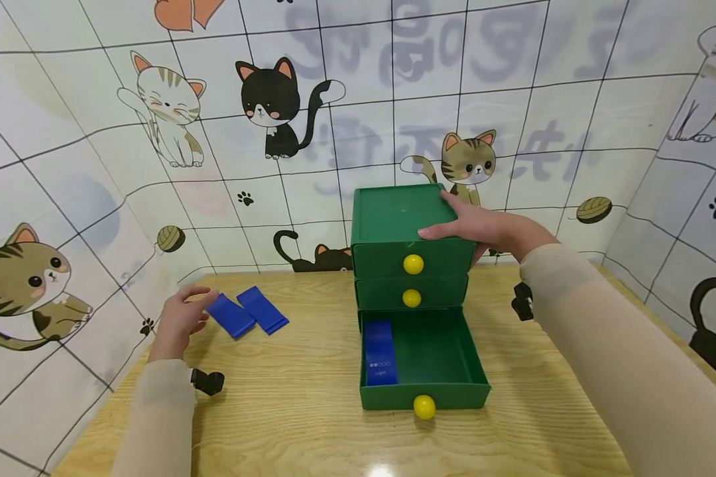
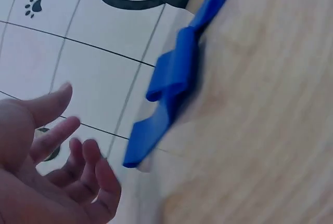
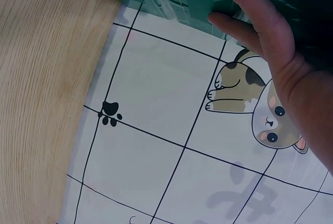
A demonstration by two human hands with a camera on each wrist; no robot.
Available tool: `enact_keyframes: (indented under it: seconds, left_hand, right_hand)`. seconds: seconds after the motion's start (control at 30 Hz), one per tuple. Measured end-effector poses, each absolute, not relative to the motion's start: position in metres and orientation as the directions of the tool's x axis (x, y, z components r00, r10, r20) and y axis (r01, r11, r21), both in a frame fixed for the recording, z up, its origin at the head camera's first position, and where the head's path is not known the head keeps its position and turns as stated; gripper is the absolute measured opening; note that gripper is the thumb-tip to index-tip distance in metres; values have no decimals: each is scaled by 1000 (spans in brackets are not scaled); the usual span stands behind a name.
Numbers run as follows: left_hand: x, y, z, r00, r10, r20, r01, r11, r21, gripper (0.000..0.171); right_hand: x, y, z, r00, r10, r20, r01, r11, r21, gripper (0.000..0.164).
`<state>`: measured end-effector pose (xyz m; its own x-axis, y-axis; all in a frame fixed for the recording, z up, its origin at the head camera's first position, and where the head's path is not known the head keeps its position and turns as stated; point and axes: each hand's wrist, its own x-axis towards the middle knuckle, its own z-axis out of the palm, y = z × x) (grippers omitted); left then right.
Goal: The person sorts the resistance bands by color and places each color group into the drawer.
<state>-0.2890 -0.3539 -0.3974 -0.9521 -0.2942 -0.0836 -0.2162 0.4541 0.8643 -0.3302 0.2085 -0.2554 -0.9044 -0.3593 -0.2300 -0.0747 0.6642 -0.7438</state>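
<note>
A green three-drawer box point(image 1: 394, 215) with round yellow knobs stands on the table, its bottom drawer point(image 1: 441, 361) pulled out. Inside that drawer, along the left side, lies a flat blue resistance band point(image 1: 380, 354) marked "Light". My right hand point(image 1: 477, 224) rests over the box's top right edge, thumb on the top and other fingers down the side. At the left, my left hand point(image 1: 180, 319) hovers with loosely bent fingers beside two folded blue resistance bands point(image 1: 231, 316). The left wrist view shows a gap between those fingers point(image 2: 106, 187) and the blue folds point(image 2: 174, 73).
The wooden table point(image 1: 298, 397) runs back to a white wall covering point(image 1: 358, 99) printed with cats and grid lines. The open drawer juts toward me, its yellow knob point(image 1: 424, 407) foremost. The upper two drawers are closed.
</note>
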Motion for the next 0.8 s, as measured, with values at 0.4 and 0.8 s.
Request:
enact_keyframes:
  seconds: [0.4,0.8]
  left_hand:
    - [-306,-389,-408,-962,-113,-250,-274,324,906,92]
    - [-329,-412,-425,-983,-110,-144,-181,589,788,76]
  right_hand:
    - [-327,210,-253,-909,-345,-235,-66,674,-735,121]
    - [-332,207,-254,-906,-348,-241,-66,678,-732,120]
